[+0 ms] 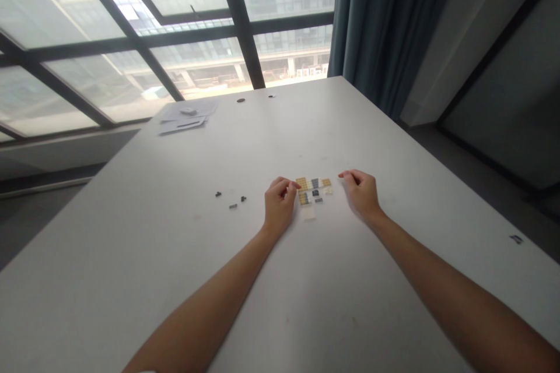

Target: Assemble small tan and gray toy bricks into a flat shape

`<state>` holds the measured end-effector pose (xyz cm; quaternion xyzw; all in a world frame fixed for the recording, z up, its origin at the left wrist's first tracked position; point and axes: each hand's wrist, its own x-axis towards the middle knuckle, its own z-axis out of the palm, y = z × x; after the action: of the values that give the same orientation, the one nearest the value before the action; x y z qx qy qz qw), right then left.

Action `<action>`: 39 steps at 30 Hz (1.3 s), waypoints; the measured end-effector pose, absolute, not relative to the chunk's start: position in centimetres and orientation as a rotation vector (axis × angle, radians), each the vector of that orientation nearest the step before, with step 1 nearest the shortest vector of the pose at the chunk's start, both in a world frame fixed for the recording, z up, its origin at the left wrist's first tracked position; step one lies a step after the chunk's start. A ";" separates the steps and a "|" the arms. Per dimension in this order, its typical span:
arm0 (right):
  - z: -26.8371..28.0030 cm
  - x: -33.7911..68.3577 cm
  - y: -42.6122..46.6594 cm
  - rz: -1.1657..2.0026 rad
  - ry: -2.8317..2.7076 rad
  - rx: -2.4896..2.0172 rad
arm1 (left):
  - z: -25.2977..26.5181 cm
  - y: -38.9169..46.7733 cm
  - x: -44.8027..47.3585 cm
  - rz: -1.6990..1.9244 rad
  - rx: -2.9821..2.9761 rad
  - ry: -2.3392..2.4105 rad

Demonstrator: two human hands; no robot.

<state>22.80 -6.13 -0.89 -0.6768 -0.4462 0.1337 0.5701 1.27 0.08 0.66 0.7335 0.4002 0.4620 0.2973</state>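
Across the broad white tabletop [271, 280], head view only, noted from where I stand. A row of small tan, white and grey rectangular blocks, apparently plastic [313, 183], lies between the person's hands. Just below it: a smaller tan, grey and white block group [304, 198], a tiny black block [315, 193], a short grey bar [318, 200] and a pale flat square [309, 213].

Left hand [280, 201]: fingers curled in, forefinger at the row's left end; contact likely; grip on any piece, cannot tell. Right hand [361, 189]: fingers drawn in, thumb near forefinger, just right of the row and apart from it; whether a piece is pinched, cannot tell.

Risks, my judgement: a sideways nudge from the left forefinger could skew the row. Pieces this small could slip from a pinch and skid, the surface looking smooth. The left wrist, swung outward, might sweep the three small dark pieces [233, 206] beyond it.

Writing: none legible. White paper sheets [181, 128] at the far left corner are too distant to read; a dark flat scrap [516, 239] near the right edge has pale marks, undecipherable. No brand made out.
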 end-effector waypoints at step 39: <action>-1.2 22.8 -6.1 0.331 -1.000 -1.539 | 5.9 2.7 -4.9 0.981 2.046 1.302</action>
<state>22.81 -6.08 -1.17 -0.6627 -0.4307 0.1425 0.5959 -4.91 2.69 5.88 0.7552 0.4807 0.3620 0.2598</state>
